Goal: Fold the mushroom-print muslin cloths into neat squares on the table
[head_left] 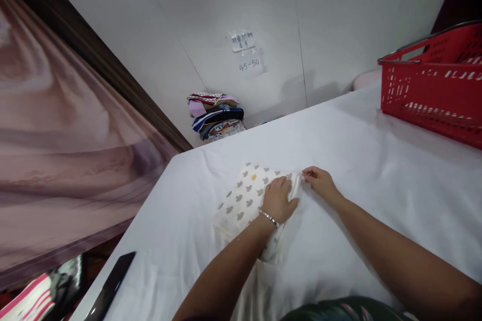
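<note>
Presses the patterned cloth (244, 195) down on the white sheet (161, 230) with the left hand (278, 201) — laid open, palm down, fingers toward the far side, thumb spread to the right. Pinches the far right corner of the same cloth between the fingertips of the right hand (320, 181), near the left one and slightly farther off. Bears a metal bracelet (268, 217) on the left wrist, and a dark green patterned garment (346, 310) at the near edge.

Just left of and beneath the left hand, around the middle of the sheet: the off-white cloth, dotted with grey motifs, with one small yellow mark toward its far edge. Toward the near edge, beside the left forearm: pale fabric (254, 288) — same piece or another, cannot tell.

On the sheet at far right: a red basket (433, 95) with pierced sides. Beyond the far edge, by the pale wall (331, 10): a stack of folded clothes (216, 115) in lilac, blue and black. Above it: two paper notes (243, 41), with "45-50" on the lower. At left: a pinkish curtain (75, 150) with a brown border. On the sheet at near left: a dark, glossy flat object (113, 286), too little in view to name.
</note>
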Demonstrator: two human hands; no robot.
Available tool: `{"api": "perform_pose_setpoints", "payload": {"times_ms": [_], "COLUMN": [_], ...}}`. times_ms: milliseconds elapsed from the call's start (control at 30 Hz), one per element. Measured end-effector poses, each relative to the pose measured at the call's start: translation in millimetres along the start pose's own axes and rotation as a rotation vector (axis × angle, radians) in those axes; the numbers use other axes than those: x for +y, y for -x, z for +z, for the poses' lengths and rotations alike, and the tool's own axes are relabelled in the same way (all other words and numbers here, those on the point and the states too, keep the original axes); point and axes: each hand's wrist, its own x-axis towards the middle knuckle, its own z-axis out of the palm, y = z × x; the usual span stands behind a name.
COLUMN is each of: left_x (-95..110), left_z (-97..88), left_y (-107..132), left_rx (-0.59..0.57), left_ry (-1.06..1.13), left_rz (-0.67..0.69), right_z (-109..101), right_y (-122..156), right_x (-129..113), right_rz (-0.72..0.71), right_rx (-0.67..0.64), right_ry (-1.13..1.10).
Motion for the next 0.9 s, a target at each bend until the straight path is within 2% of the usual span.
{"api": "perform_pose_setpoints", "payload": {"times_ms": [100, 400, 500, 767, 900], "left_x": [3, 6, 8, 15, 17], "left_z": [-5.1, -4.3, -2.4, -5.4, -1.7], "left_y": [0, -5, -13, -30, -29], "left_rx": [0.025, 0.029, 0.023, -0.085, -0.066], "left_ry": [-0.02, -0.058, -0.049, 0.042, 0.082], "left_rz": [-0.082, -0.105, -0.135, -0.285, -0.271], "right_z": [-5, -5, -3, -2, -3], "right_y": [0, -2, -2, -3, -5], "right_x": [-3, -2, -1, 3, 2], "right_rz": [-0.068, -0.245, -0.243, -0.236, -0.264], "right_rx": [-0.064, -0.184, -0.179, -0.18, -0.186], "right_ry": [0.059, 0.195, 0.257, 0.308, 0.343]}}
